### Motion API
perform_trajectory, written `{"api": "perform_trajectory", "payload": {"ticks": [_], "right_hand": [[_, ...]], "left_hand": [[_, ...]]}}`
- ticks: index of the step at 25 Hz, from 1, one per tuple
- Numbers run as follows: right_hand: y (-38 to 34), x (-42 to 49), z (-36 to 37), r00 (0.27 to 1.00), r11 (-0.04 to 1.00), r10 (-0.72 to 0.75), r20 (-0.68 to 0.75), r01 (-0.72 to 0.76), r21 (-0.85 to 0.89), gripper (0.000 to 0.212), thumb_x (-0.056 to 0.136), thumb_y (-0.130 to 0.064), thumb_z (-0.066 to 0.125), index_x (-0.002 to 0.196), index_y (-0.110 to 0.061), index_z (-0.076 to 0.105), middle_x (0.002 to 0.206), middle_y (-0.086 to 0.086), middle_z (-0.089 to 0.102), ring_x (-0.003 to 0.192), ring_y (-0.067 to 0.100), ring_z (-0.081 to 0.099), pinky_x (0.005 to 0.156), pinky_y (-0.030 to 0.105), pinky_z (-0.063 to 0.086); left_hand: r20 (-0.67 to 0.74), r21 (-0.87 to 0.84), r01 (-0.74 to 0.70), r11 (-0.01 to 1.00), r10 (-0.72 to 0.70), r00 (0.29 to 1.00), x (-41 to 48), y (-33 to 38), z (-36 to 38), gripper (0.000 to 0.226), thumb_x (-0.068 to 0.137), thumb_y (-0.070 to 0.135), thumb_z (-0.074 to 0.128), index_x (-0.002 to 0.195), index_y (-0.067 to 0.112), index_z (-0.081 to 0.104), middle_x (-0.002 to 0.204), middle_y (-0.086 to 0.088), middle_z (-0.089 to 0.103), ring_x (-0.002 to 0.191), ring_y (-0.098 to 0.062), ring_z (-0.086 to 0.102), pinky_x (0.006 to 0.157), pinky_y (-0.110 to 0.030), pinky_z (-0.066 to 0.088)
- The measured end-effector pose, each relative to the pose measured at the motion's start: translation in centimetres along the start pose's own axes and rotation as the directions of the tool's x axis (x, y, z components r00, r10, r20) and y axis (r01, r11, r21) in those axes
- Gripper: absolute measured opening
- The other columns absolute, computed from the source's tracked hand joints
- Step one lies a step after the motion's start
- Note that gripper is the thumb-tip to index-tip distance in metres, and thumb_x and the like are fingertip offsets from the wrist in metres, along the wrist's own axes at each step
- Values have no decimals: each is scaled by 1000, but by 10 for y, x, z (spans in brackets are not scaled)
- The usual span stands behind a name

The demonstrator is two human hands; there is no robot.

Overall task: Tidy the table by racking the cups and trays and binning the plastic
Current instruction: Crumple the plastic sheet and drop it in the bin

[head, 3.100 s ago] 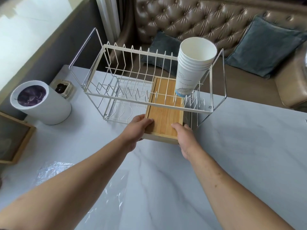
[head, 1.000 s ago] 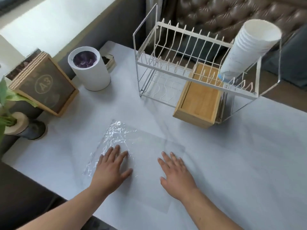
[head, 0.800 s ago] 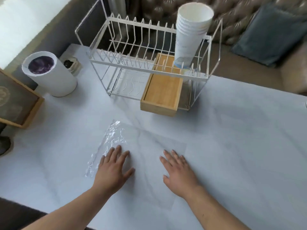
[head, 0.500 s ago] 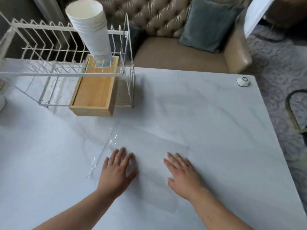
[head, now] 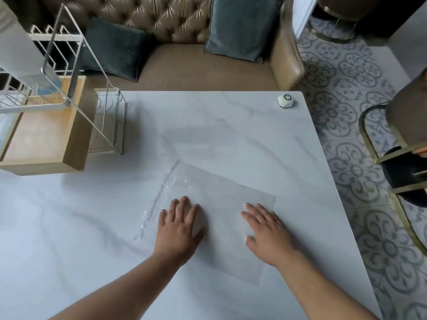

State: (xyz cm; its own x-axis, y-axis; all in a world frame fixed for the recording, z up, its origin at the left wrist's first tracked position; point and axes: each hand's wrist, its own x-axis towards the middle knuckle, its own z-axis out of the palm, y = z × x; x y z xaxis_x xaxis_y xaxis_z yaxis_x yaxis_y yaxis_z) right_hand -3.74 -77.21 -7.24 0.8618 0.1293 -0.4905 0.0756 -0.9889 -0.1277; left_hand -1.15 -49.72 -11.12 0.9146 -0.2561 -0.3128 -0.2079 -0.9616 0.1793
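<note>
A clear plastic sheet (head: pixel 221 192) lies flat on the white marble table (head: pixel 231 130), crinkled along its left edge. My left hand (head: pixel 179 229) rests flat on its left part with fingers spread. My right hand (head: pixel 269 234) presses flat on its right part. At the far left stands the white wire rack (head: pixel 108 118), cut off by the frame. A wooden tray (head: pixel 44 135) sits in its lower level, and the stack of white paper cups (head: pixel 18 51) stands on its upper level.
A small white hexagonal device (head: pixel 286 100) sits near the table's far right corner. Beyond the far edge is a brown tufted sofa (head: pixel 196 63) with grey cushions. A gold-framed chair (head: pixel 399 144) stands on the patterned floor at the right.
After leaving the tray in the rack, both hands came down flat on the plastic sheet. Over the last second they have stayed there while the view swung right.
</note>
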Motion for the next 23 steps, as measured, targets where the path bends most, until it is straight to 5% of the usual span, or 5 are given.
{"api": "perform_trajectory", "payload": {"ticks": [4,10,16,19,23], "right_hand": [[-13,27,-19,998,998,20,-55,-17,63,48,93,-44,51,137,-24,53,146,-3,48,137,25,42,112,38,37],[-44,59,-40,987,980,162,-16,-159,116,72,90,-44,65,149,-19,32,144,5,42,130,29,44,101,40,47],[-60,56,-28,950,915,308,52,-310,257,42,87,-27,66,118,-11,43,115,9,69,107,33,68,80,36,55],[-56,47,-22,931,845,328,159,-365,392,25,83,-22,61,104,-19,49,94,0,68,90,30,69,72,32,53],[-53,36,-14,937,729,265,230,-350,588,13,76,-18,56,70,-18,44,65,-4,54,61,26,51,59,29,44]], "left_hand": [[8,9,-40,999,40,999,6,-2,-7,74,93,66,56,155,28,44,168,-11,32,153,-39,30,120,-60,29],[118,151,-125,981,108,987,5,-27,-26,78,98,67,45,164,35,19,175,-5,2,160,-36,2,127,-59,4],[19,-76,485,871,-485,874,-35,-42,-42,108,68,79,75,147,11,46,140,-11,53,122,-34,55,93,-45,52],[132,-280,663,695,-656,743,-48,-47,-39,87,61,74,85,115,12,54,111,-6,55,104,-33,63,81,-43,54],[258,-317,694,647,-645,719,-48,-43,-39,46,78,61,78,77,22,55,82,3,60,74,-23,62,57,-34,42]]}}
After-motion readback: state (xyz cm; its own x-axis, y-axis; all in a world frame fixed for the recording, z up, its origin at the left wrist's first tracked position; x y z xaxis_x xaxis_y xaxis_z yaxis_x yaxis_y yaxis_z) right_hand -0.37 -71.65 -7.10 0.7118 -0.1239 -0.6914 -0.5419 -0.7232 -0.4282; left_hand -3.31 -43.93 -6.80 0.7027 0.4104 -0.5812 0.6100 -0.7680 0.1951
